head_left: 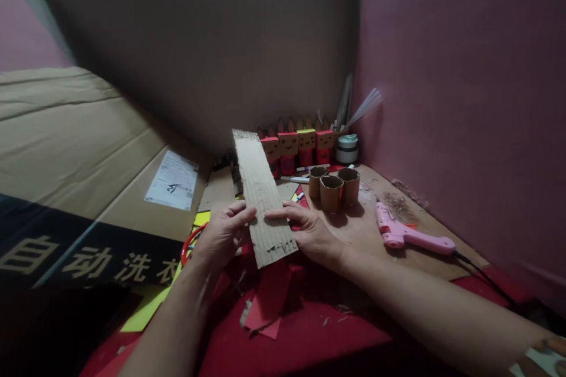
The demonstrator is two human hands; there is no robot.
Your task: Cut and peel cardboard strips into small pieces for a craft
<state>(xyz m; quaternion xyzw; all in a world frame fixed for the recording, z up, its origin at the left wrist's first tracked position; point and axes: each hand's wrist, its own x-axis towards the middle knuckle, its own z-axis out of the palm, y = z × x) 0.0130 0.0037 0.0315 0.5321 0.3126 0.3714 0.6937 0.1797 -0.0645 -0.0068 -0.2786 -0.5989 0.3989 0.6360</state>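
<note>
A long strip of corrugated cardboard (264, 188) is held up in front of me, its ridged side facing me and its ends roughly torn. My left hand (226, 228) pinches its left edge with the thumb on top. On the opposite edge, my right hand (315, 232) grips it, fingers partly hidden behind. Below the strip lies a piece of red paper (269, 300) on the red cloth (318, 336). Three cardboard tubes (331, 193) stand upright on the wooden board (354, 235), beyond my right hand.
A pink glue gun (409, 235) with a black cord lies at the right. Several box-headed cardboard figures (306, 140) line the back beside a pale green jar (346, 148) and clear glue sticks (365, 107). A big carton (101, 153) fills the left, near yellow paper (145, 311).
</note>
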